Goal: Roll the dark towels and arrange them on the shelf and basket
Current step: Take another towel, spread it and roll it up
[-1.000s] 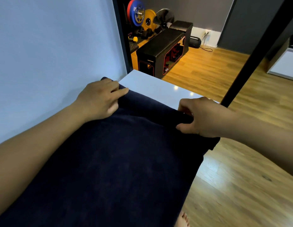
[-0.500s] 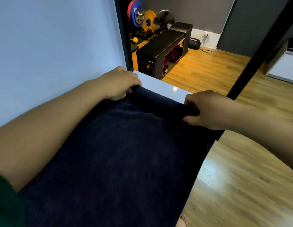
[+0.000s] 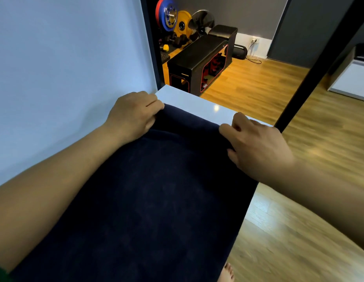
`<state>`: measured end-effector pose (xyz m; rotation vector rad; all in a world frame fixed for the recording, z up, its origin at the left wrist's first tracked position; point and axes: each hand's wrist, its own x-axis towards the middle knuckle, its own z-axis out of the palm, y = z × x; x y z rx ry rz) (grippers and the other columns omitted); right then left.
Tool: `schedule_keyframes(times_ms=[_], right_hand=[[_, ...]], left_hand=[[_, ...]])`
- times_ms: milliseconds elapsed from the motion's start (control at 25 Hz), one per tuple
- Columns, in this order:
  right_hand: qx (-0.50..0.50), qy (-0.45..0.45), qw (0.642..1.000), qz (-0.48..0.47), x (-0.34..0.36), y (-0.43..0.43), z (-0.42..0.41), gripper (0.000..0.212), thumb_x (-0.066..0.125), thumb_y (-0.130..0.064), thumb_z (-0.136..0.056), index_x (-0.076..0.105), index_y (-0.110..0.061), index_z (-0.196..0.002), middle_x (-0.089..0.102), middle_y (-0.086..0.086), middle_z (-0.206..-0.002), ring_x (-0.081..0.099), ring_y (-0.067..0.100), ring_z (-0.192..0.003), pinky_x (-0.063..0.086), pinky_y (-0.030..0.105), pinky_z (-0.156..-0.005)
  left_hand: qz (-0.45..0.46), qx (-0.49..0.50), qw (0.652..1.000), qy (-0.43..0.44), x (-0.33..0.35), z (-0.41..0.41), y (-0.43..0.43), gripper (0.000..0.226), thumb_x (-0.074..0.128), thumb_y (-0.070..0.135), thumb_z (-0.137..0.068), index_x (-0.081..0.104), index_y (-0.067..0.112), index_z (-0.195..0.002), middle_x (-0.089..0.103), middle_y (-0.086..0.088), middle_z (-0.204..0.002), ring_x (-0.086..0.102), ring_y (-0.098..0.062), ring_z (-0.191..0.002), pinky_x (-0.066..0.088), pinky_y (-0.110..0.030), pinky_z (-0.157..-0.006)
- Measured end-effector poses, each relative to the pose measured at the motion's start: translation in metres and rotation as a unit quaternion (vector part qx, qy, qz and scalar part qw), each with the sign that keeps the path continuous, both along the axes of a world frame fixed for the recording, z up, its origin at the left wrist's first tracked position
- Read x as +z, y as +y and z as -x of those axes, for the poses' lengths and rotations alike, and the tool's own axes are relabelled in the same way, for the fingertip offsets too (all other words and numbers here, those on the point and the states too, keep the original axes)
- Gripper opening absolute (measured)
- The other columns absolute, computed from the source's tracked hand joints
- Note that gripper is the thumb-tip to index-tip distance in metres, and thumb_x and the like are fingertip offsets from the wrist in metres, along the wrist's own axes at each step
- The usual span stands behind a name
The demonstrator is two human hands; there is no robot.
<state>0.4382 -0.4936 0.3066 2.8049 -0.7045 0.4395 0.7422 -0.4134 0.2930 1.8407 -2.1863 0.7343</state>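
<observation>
Both hands grip the far end of the dark towel (image 3: 156, 190). The left hand (image 3: 134, 117) sits at the towel's eleven o'clock corner, knuckles up, fingers curled down over the folded edge and fingertips pointing toward three o'clock. The right hand (image 3: 256, 143) takes the one o'clock corner, fingers bent onto the same raised edge with the thumb lying along the cloth below it. Between the two hands the edge stands up as a low, thick fold; how many turns it has I cannot tell.

The towel lies flat and long, running from that fold toward six o'clock and out of the bottom of the view, over a white shelf top (image 3: 197, 102) whose bare strip shows just past the fold at twelve o'clock. The left forearm lies across the cloth from eight o'clock, a green sleeve (image 3: 0, 275) at its end; the right forearm comes in from four o'clock, above the floor.

At nine o'clock a pale blue wall (image 3: 65, 68) runs touching the shelf's side. At two o'clock a black post (image 3: 319, 64) slants up just beside the right hand, crossing the view of the room. Beyond, toward twelve o'clock, a black bench with red trim (image 3: 199, 62) stands on the wooden floor (image 3: 278, 241), with coloured weight plates (image 3: 183, 22) behind it and a black speaker (image 3: 239, 51) by the baseboard. A white cabinet (image 3: 354, 82) stands at three o'clock. A bare foot (image 3: 227, 273) shows at five o'clock.
</observation>
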Motion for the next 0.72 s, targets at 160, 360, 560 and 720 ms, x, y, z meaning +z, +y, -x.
schedule_keyframes(times_ms=[160, 360, 560, 720], right_hand=[[0.053, -0.013, 0.999, 0.008, -0.003, 0.018, 0.011, 0.02, 0.069, -0.026, -0.084, 0.061, -0.01, -0.093, 0.054, 0.01, -0.085, 0.052, 0.027, -0.058, 0.025, 0.024, -0.043], [-0.022, -0.013, 0.942, -0.334, 0.037, -0.003, 0.002, 0.022, 0.067, -0.044, -0.088, 0.07, -0.024, -0.097, 0.062, -0.008, -0.079, 0.06, 0.011, -0.072, 0.051, 0.033, -0.063], [-0.114, 0.102, 0.924, -0.351, 0.042, -0.023, -0.01, 0.068, 0.067, -0.071, -0.071, 0.056, -0.03, -0.124, 0.062, -0.012, -0.097, 0.059, 0.008, -0.085, 0.05, 0.028, -0.073], [-0.071, 0.085, 0.922, -0.371, 0.025, -0.011, -0.003, 0.045, 0.056, -0.063, -0.086, 0.064, -0.031, -0.116, 0.065, -0.009, -0.105, 0.06, 0.011, -0.095, 0.052, 0.031, -0.082]], left_hand=[[-0.029, -0.02, 0.999, 0.02, 0.005, 0.0, 0.036, 0.026, 0.052, 0.024, -0.093, 0.067, 0.012, -0.11, 0.07, -0.006, -0.101, 0.067, -0.031, -0.092, 0.053, -0.04, -0.055], [-0.124, 0.037, 0.991, 0.022, 0.035, 0.006, 0.02, 0.029, 0.056, 0.033, -0.095, 0.063, 0.024, -0.122, 0.068, 0.0, -0.099, 0.063, -0.03, -0.093, 0.046, -0.038, -0.068], [-0.345, 0.063, 0.937, -0.006, 0.052, 0.007, -0.025, 0.055, 0.062, 0.026, -0.094, 0.042, 0.048, -0.141, 0.04, 0.01, -0.15, 0.038, -0.021, -0.132, 0.03, -0.041, -0.109], [-0.414, 0.076, 0.907, 0.024, 0.052, 0.018, -0.031, 0.061, 0.055, 0.016, -0.094, 0.035, 0.061, -0.131, 0.056, 0.025, -0.119, 0.048, -0.018, -0.102, 0.04, -0.041, -0.099]])
